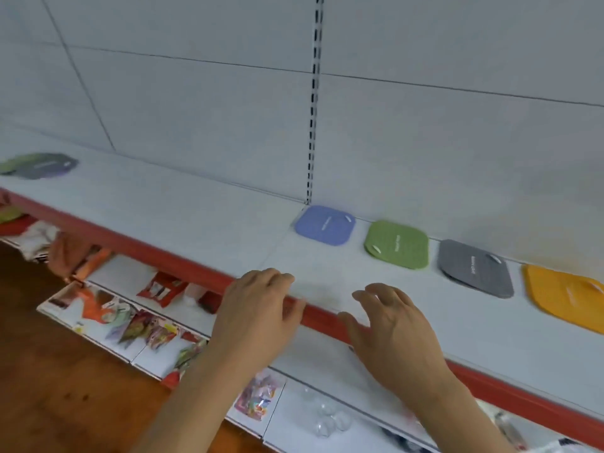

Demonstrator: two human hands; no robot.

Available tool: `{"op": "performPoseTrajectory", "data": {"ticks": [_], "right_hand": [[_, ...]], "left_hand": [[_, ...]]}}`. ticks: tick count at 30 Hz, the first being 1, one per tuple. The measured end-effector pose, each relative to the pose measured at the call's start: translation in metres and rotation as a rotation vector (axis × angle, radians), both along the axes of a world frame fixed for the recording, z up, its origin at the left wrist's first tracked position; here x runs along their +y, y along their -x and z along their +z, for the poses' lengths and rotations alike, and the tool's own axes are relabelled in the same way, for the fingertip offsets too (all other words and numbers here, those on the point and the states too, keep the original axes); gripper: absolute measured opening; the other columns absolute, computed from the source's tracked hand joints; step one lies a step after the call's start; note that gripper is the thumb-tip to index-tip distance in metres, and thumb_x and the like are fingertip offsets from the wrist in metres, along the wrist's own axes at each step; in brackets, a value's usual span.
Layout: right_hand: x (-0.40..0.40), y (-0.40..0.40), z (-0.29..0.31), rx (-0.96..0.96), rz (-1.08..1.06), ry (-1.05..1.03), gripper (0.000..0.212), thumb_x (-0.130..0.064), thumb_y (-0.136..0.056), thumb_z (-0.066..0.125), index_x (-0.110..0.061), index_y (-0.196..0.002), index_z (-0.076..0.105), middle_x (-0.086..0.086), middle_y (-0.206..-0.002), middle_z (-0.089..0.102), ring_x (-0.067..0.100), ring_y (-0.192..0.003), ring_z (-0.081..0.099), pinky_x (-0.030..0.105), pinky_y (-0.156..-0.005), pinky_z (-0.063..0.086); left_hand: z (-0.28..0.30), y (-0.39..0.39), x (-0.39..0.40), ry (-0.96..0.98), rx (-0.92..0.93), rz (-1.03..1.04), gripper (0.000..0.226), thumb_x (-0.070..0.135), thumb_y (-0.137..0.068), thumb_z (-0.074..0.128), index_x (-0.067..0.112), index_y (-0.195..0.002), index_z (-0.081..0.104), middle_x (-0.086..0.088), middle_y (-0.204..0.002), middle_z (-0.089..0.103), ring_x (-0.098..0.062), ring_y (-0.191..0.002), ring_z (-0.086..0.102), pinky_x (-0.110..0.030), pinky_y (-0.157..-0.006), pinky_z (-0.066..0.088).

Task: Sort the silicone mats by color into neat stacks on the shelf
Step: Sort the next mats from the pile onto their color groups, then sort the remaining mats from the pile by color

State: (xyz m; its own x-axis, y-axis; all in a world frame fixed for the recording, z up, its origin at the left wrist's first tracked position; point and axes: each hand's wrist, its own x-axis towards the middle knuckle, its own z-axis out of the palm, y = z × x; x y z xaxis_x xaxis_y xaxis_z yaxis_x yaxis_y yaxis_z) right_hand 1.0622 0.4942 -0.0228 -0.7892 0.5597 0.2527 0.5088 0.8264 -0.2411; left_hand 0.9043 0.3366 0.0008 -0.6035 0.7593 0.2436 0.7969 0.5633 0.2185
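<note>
Red shelf edge point(320, 317) under empty, open left hand point(258, 308); right hand point(392, 328) likewise.

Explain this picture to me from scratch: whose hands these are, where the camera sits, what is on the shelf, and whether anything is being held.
There is no machine here. The single picture comes from a camera worn on a person's head, looking forward and down. The left hand and right hand hover open at the red front edge of a white shelf; neither holds anything. Along the back lie a blue mat, green mat, grey mat and yellow mat. Far left sits a mixed pile of mats, blurred. Packaged goods fill the lower shelf.
</note>
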Motion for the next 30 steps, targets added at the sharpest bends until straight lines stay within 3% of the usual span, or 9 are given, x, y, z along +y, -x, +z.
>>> {"op": "performPoseTrajectory", "data": {"ticks": [4, 6, 11, 18, 30], "right_hand": [[-0.052, 0.059, 0.0, 0.031, 0.113, -0.006, 0.043, -0.05, -0.091, 0.054, -0.015, -0.107, 0.074, 0.009, -0.112, 0.071, 0.034, -0.103, 0.067, 0.046, -0.082, 0.059], [-0.072, 0.09, 0.0, 0.019, 0.168, -0.003, 0.047, -0.054, -0.093, 0.05, -0.017, -0.109, 0.074, 0.008, -0.114, 0.071, 0.033, -0.106, 0.066, 0.047, -0.083, 0.059], [-0.118, 0.176, -0.003, -0.006, 0.299, -0.037, 0.056, -0.062, -0.096, 0.044, -0.017, -0.111, 0.073, 0.008, -0.119, 0.07, 0.03, -0.113, 0.065, 0.044, -0.09, 0.058], [-0.166, 0.316, -0.011, 0.001, 0.441, -0.003, 0.06, -0.062, -0.098, 0.035, -0.017, -0.117, 0.071, 0.009, -0.124, 0.069, 0.029, -0.119, 0.061, 0.043, -0.098, 0.054], [-0.253, 0.523, 0.001, -0.045, 0.584, -0.042, 0.06, -0.06, -0.094, 0.038, -0.017, -0.12, 0.071, 0.01, -0.124, 0.067, 0.031, -0.12, 0.061, 0.045, -0.097, 0.056]], "left_hand": [[-0.002, 0.041, -0.068, 0.002, -0.029, 0.078, 0.054, 0.058, -0.096, 0.036, 0.025, -0.124, 0.067, 0.008, -0.118, 0.069, -0.019, -0.113, 0.062, -0.041, -0.099, 0.052], [-0.005, 0.064, -0.094, -0.01, -0.04, 0.13, 0.05, 0.057, -0.099, 0.042, 0.026, -0.13, 0.065, 0.009, -0.125, 0.068, -0.017, -0.119, 0.061, -0.04, -0.104, 0.051], [-0.014, 0.127, -0.148, -0.024, -0.042, 0.241, 0.039, 0.057, -0.1, 0.041, 0.035, -0.128, 0.059, 0.019, -0.123, 0.063, -0.009, -0.118, 0.057, -0.031, -0.102, 0.05], [-0.009, 0.239, -0.209, 0.059, -0.045, 0.398, 0.042, 0.049, -0.101, 0.052, 0.026, -0.135, 0.063, 0.006, -0.13, 0.067, -0.019, -0.124, 0.061, -0.04, -0.105, 0.052], [-0.001, 0.412, -0.305, 0.063, -0.061, 0.582, 0.049, 0.056, -0.105, 0.039, 0.035, -0.148, 0.048, 0.012, -0.156, 0.049, -0.014, -0.147, 0.041, -0.038, -0.123, 0.035]]}}
